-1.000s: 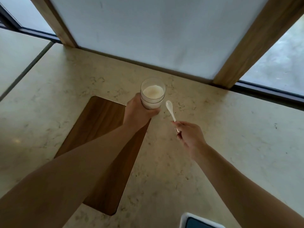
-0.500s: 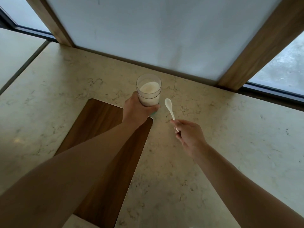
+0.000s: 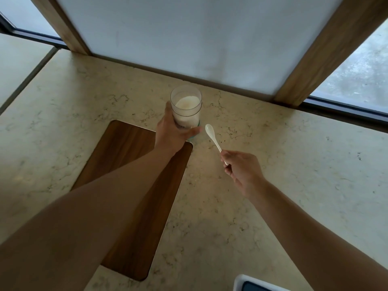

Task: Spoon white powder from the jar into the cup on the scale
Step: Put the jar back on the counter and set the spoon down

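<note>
surface [image 3: 273, 164]: pale marbled stone; wood board [image 3: 130, 164] inset on my left.
jar [image 3: 186, 106]: clear, upright, open top, white powder [image 3: 186, 102] about halfway up; stands near the back wall.
left hand [image 3: 172, 133]: wrapped round the jar's lower part.
spoon [image 3: 213, 138]: white, empty; long axis slants, bowl pointing up-left toward jar, just beside it, apart.
right hand [image 3: 241, 169]: pinching the spoon's handle end.
</note>
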